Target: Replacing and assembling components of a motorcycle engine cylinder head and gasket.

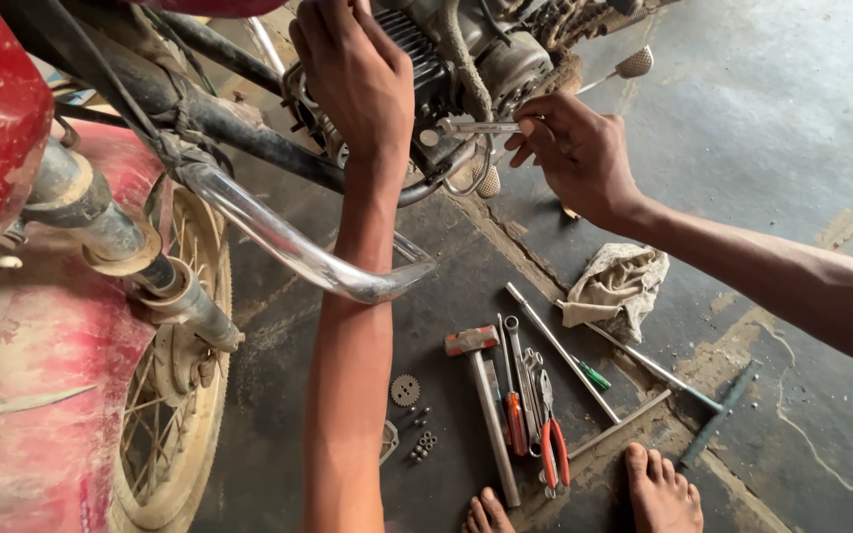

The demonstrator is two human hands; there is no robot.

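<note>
A red motorcycle stands in front of me, its greasy engine (446, 59) at the top middle. My left hand (352, 74) reaches up and rests on the engine's left side, fingers curled against it. My right hand (575, 148) comes in from the right and pinches the end of a thin metal tool (476, 127) whose tip sits at the engine's lower side. A chrome crash bar (288, 242) curves across in front of my left forearm.
The front wheel (175, 415) and red mudguard fill the left. On the dark floor lie a hammer (481, 380), red-handled pliers (553, 444), spanners, long rods, a small sprocket (405, 390), several nuts and a dirty rag (616, 284). My bare feet (659, 489) are at the bottom edge.
</note>
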